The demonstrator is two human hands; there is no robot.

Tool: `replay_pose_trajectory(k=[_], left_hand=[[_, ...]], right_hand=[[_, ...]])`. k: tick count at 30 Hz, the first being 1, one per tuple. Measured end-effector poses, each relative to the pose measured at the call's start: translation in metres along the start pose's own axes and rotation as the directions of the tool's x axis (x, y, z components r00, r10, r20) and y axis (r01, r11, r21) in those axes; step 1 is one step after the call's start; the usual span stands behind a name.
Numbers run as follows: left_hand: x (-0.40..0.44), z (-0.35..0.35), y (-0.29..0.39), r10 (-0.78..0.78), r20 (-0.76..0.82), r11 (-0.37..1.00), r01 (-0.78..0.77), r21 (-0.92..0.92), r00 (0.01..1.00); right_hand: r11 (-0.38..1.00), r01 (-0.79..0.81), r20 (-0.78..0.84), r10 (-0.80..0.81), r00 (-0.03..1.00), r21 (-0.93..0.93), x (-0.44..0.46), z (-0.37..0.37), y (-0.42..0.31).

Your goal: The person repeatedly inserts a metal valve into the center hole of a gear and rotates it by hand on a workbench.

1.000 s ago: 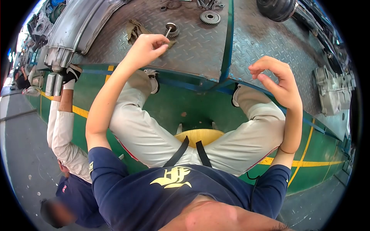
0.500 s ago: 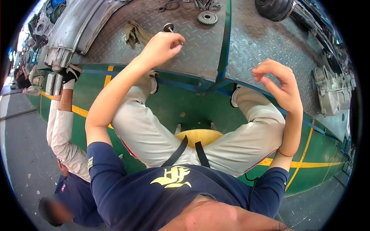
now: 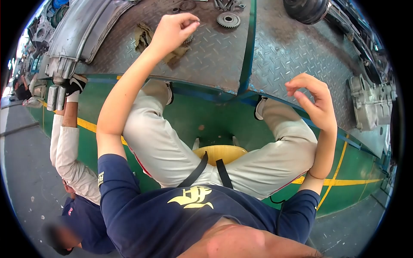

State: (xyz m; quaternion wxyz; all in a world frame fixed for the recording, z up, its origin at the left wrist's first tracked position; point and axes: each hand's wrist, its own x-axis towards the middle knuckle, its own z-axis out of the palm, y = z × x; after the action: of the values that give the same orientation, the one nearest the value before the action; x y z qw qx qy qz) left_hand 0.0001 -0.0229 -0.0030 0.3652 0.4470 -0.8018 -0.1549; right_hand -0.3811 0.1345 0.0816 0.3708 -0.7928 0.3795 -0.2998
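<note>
My left hand (image 3: 174, 32) is raised over the left metal plate (image 3: 211, 60), thumb and index finger pressed together. Whatever may be between those fingertips is too small to make out. Below the fingers a small toothed gear (image 3: 189, 39) shows in part, the rest hidden by the hand. A brown cloth (image 3: 144, 35) lies beside and beneath my left wrist. To the right lies a larger gear (image 3: 228, 20) with a hole in its centre. My right hand (image 3: 314, 99) hovers by the right plate's front edge, fingers loosely curled, thumb apart, holding nothing.
At the upper left is a large metal housing (image 3: 79, 38). Metal parts (image 3: 230, 5) and rings (image 3: 187, 5) lie at the back. A black rounded part (image 3: 304, 10) and a casting (image 3: 371, 103) are on the right. A person (image 3: 81, 215) is at the lower left.
My left hand has moved up and farther over the plate, and the thin metal piece seen by its fingers earlier no longer shows. My right hand has shifted slightly down.
</note>
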Motion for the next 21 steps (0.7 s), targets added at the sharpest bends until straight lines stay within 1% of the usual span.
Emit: replay_pose_trajectory(k=[1, 2, 3, 5, 6, 7, 9, 12, 15, 16, 19, 20, 21], left_hand=[[0.002, -0.002, -0.004, -0.031, -0.029, 0.999, 0.031, -0.022, 0.999], [0.002, -0.003, -0.013, -0.094, -0.067, 0.993, 0.088, -0.081, 0.993], [0.002, -0.004, -0.021, -0.159, -0.079, 0.969, 0.141, -0.203, 0.984], [0.0, -0.009, -0.035, -0.272, -0.085, 0.907, 0.226, -0.356, 0.959], [-0.002, -0.013, -0.041, -0.284, -0.086, 0.878, 0.223, -0.423, 0.955], [-0.005, -0.019, -0.044, -0.346, -0.049, 0.831, 0.282, -0.479, 0.937], [-0.016, -0.033, -0.047, -0.447, 0.026, 0.782, 0.405, -0.473, 0.894], [-0.031, -0.046, -0.058, -0.39, 0.138, 0.795, 0.409, -0.448, 0.91], [-0.049, -0.046, -0.05, -0.324, 0.099, 0.881, 0.338, -0.332, 0.941], [-0.054, -0.048, -0.042, -0.317, 0.09, 0.918, 0.33, -0.22, 0.944], [-0.063, -0.051, -0.014, -0.256, 0.104, 0.964, 0.261, -0.045, 0.961], [-0.065, -0.049, -0.007, -0.244, 0.106, 0.969, 0.247, -0.024, 0.964], [-0.067, -0.047, -0.006, -0.186, 0.113, 0.982, 0.188, -0.009, 0.976]], right_hand=[[1.0, -0.008, 0.006, 0.008, 1.0, 0.004, 0.001, 0.001, 0.0], [1.0, -0.005, 0.005, 0.005, 1.0, 0.003, 0.002, 0.002, 0.0], [1.0, -0.002, 0.006, 0.002, 1.0, 0.003, 0.003, 0.003, 0.0], [1.0, 0.002, 0.005, -0.002, 1.0, 0.003, 0.005, 0.004, -0.001], [1.0, 0.002, 0.004, -0.002, 1.0, 0.005, 0.005, 0.004, -0.001], [1.0, 0.0, 0.002, 0.0, 1.0, 0.007, 0.005, 0.004, -0.002], [1.0, 0.01, 0.005, -0.01, 1.0, -0.006, 0.006, 0.004, -0.003], [1.0, 0.018, 0.011, -0.018, 1.0, -0.021, 0.008, 0.005, -0.003], [0.999, 0.021, 0.018, -0.02, 1.0, -0.025, 0.01, 0.006, -0.002], [0.999, 0.022, 0.019, -0.021, 1.0, -0.026, 0.011, 0.006, -0.001], [0.999, 0.044, 0.034, -0.043, 0.999, -0.023, 0.014, 0.007, -0.004], [0.999, 0.043, 0.034, -0.043, 0.999, -0.024, 0.014, 0.008, -0.005], [0.999, 0.044, 0.036, -0.043, 0.998, -0.025, 0.014, 0.008, -0.006]])
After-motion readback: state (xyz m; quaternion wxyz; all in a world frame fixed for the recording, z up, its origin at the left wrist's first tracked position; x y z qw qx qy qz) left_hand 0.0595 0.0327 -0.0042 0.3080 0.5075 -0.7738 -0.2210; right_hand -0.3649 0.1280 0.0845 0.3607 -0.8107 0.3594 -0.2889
